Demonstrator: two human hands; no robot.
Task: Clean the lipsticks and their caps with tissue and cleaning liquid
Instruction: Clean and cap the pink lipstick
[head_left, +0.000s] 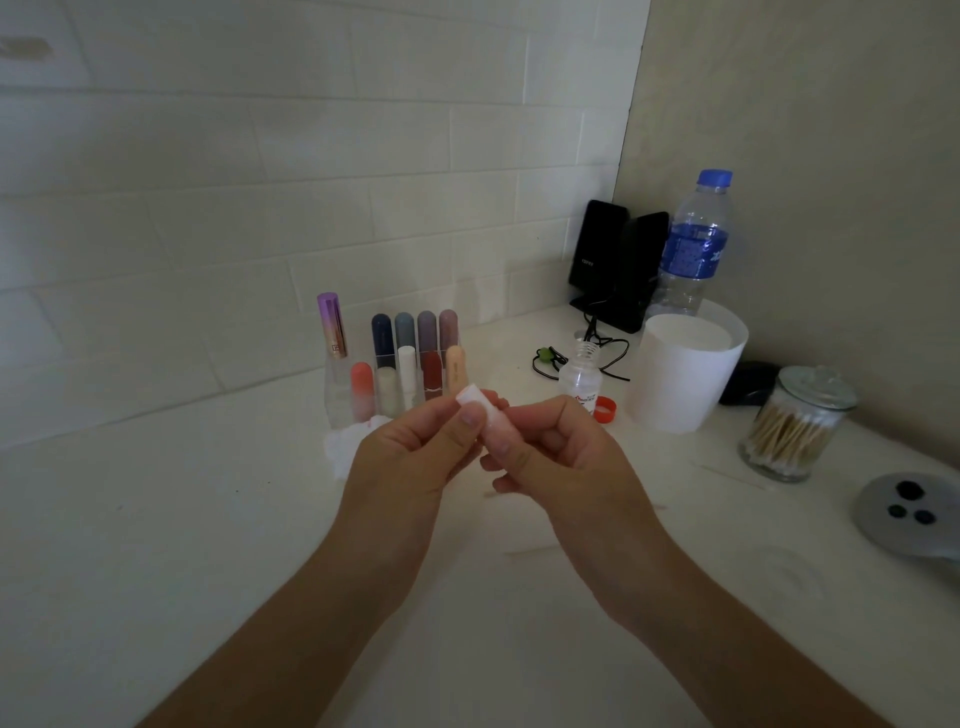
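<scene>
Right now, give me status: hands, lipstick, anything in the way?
Left hand and right hand both pinch one white lipstick. Tissue lies on counter behind left hand. Cleaning liquid bottle open, red cap beside it. Nothing blocks the hands.

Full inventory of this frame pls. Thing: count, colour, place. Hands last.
held lipstick: 1, white-pink, between both hands
rack lipsticks: 9, mixed colours, in clear organiser
tall lipstick: 1, purple-gold, organiser's left end
tissue: 1, white, crumpled, before organiser
liquid bottle: 1, clear, open, right of organiser
cap: 1, red, beside liquid bottle
water bottle: 1, clear, blue cap, corner
tub: 1, white, before water bottle
speakers: 2, black, corner
swab jar: 1, glass, right
left hand: pinches held lipstick
right hand: grips held lipstick
</scene>
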